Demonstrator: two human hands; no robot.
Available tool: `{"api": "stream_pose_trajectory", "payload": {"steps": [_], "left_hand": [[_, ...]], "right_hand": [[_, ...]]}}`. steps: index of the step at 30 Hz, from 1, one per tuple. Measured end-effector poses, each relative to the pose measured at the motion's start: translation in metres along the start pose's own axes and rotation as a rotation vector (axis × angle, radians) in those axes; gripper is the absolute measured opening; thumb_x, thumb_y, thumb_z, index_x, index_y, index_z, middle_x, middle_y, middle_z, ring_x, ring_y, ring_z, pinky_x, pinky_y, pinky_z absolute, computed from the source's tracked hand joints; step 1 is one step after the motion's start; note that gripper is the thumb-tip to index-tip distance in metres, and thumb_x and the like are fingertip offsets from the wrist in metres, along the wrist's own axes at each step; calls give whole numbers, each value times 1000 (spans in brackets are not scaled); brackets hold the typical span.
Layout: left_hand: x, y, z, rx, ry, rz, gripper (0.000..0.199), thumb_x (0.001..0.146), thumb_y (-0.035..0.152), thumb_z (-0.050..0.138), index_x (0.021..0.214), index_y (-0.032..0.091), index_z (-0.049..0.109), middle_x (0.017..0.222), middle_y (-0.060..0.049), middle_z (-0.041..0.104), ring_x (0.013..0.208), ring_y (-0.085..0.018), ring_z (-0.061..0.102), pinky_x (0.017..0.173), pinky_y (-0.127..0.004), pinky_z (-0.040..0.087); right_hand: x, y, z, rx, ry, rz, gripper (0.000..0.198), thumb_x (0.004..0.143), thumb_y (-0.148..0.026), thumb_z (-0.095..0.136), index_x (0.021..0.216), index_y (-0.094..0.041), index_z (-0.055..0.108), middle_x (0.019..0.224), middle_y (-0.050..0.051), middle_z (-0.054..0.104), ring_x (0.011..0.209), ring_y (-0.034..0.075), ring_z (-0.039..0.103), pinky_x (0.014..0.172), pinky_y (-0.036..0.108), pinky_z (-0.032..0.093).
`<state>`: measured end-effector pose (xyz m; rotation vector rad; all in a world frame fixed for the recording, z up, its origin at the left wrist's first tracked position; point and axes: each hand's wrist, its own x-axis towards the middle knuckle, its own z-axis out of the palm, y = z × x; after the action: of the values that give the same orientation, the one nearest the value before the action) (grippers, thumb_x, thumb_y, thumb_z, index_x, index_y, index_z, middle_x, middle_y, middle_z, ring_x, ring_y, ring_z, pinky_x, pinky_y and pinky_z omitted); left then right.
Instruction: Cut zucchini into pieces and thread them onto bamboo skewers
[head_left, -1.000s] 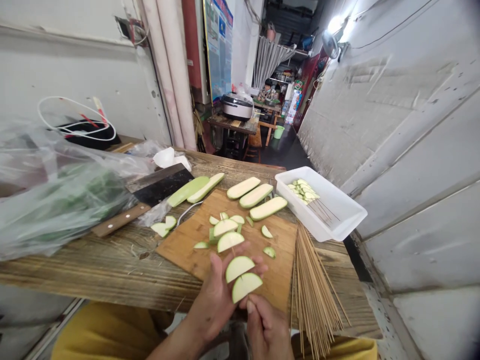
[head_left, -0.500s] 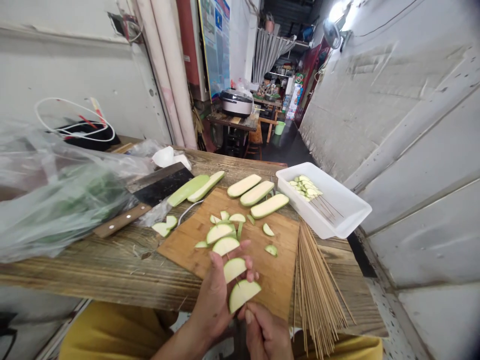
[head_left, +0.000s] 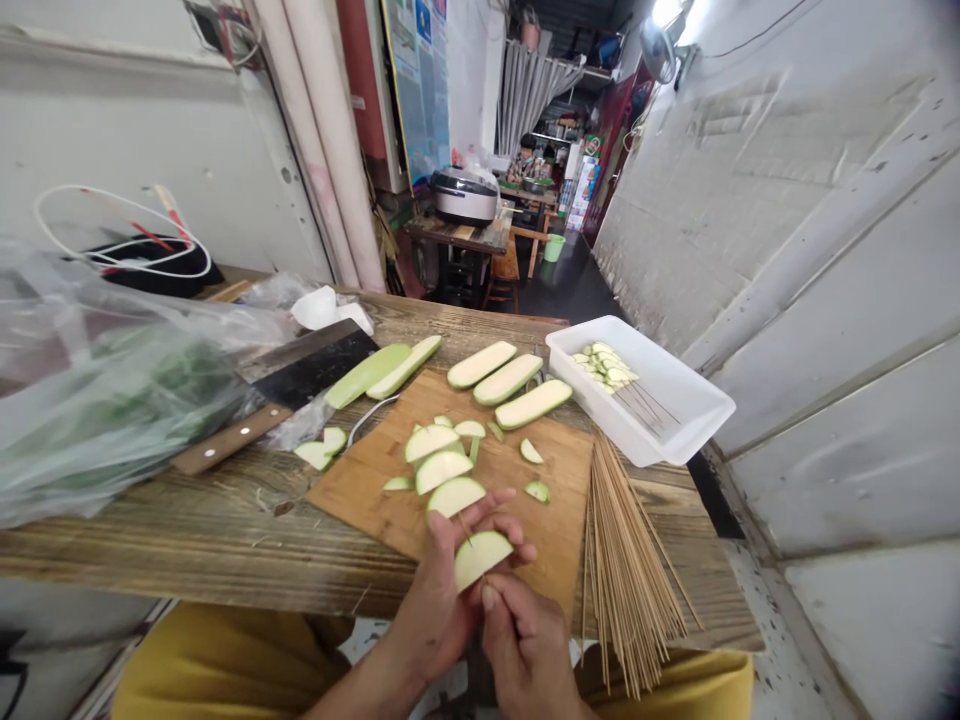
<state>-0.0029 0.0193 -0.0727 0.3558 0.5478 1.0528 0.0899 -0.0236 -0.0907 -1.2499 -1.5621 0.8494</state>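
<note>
Several half-round zucchini slices (head_left: 484,560) sit in a row on a thin wooden skewer, spaced over the cutting board (head_left: 555,530). My left hand (head_left: 435,600) curls round the near part of the row, thumb on one side and fingers behind the slices. Low in the view, my right hand (head_left: 529,640) pinches the skewer's near end just below the closest slice. Loose zucchini pieces (head_left: 531,451) lie on the board. Along its far edge rest zucchini halves (head_left: 532,404). Much of the skewer is hidden by slices and fingers.
Right of the board lies a fan of bamboo skewers (head_left: 630,580). Behind it, a white plastic tub (head_left: 675,400) holds skewered slices. A cleaver (head_left: 315,370) and a plastic bag (head_left: 112,400) with greens are on the left. Farther back, a person (head_left: 525,160) is at another table.
The threaded slices have slid farther up the skewer, away from my right hand. My right hand has moved slightly up, closer to my left. The view has shifted a little.
</note>
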Motion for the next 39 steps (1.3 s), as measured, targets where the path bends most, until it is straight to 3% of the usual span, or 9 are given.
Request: {"api": "stream_pose_trajectory", "payload": {"steps": [3, 9, 13, 16, 21, 32, 34, 36, 39], "left_hand": [[2, -5, 4, 3, 90, 54, 62, 71, 67, 49, 102, 16, 63, 69, -2, 57, 65, -15, 56, 66, -27, 45], [4, -1, 5, 11, 148, 96, 65, 67, 69, 52, 102, 16, 63, 63, 1, 53, 58, -12, 52, 63, -25, 45], [2, 5, 2, 6, 115, -21, 74, 64, 74, 48, 104, 13, 63, 77, -7, 63, 72, -19, 61, 71, -31, 48], [-1, 3, 1, 49, 114, -61, 67, 70, 70, 48, 101, 13, 63, 87, -11, 66, 80, -22, 63, 77, -33, 48], [-2, -4, 0, 93, 125, 8, 52, 75, 63, 49, 93, 15, 61, 79, -5, 63, 62, -12, 57, 56, -24, 46], [1, 5, 0, 56, 179, 71, 59, 65, 65, 59, 100, 18, 62, 79, -3, 62, 58, -9, 52, 34, -14, 30], [2, 5, -3, 53, 166, 50, 57, 68, 63, 58, 102, 18, 62, 85, -5, 65, 64, -11, 57, 41, -16, 41], [3, 6, -7, 31, 116, -7, 57, 71, 63, 56, 105, 18, 62, 98, -9, 67, 79, -17, 63, 65, -27, 53], [5, 11, -12, 30, 63, 4, 54, 73, 60, 56, 109, 20, 62, 113, -10, 64, 103, -27, 60, 91, -44, 46]], "right_hand": [[-1, 1, 2, -1, -2, -4, 27, 91, -22, 38, 71, -16, 55, 61, -2, 49, 54, 10, 44, 52, 20, 35], [0, -1, 3, 14, 1, -24, 26, 90, -20, 38, 68, -16, 52, 60, -1, 47, 53, 11, 43, 51, 20, 34], [-1, 0, 5, 14, 30, -11, 28, 90, -22, 37, 64, -18, 47, 57, -3, 41, 51, 10, 39, 49, 21, 32], [-2, 3, 6, 30, 35, 32, 28, 91, -23, 37, 66, -18, 47, 58, -3, 41, 52, 10, 39, 50, 21, 32], [-4, 6, 7, 69, 23, 41, 28, 91, -24, 37, 65, -19, 45, 58, -3, 40, 53, 11, 39, 49, 21, 32], [-10, 7, 9, 47, -2, 14, 23, 92, -22, 38, 74, -18, 52, 58, -5, 42, 50, 9, 41, 52, 19, 36], [-10, 12, 8, 34, 8, 21, 24, 93, -24, 37, 75, -18, 53, 56, -5, 42, 48, 9, 41, 51, 19, 36], [-8, 17, 7, 16, 21, -10, 26, 93, -24, 36, 74, -18, 53, 54, -6, 41, 45, 9, 40, 48, 19, 35], [-5, 20, 2, -26, 76, -60, 28, 92, -25, 36, 72, -18, 54, 52, -5, 43, 44, 10, 42, 46, 19, 34]]}}
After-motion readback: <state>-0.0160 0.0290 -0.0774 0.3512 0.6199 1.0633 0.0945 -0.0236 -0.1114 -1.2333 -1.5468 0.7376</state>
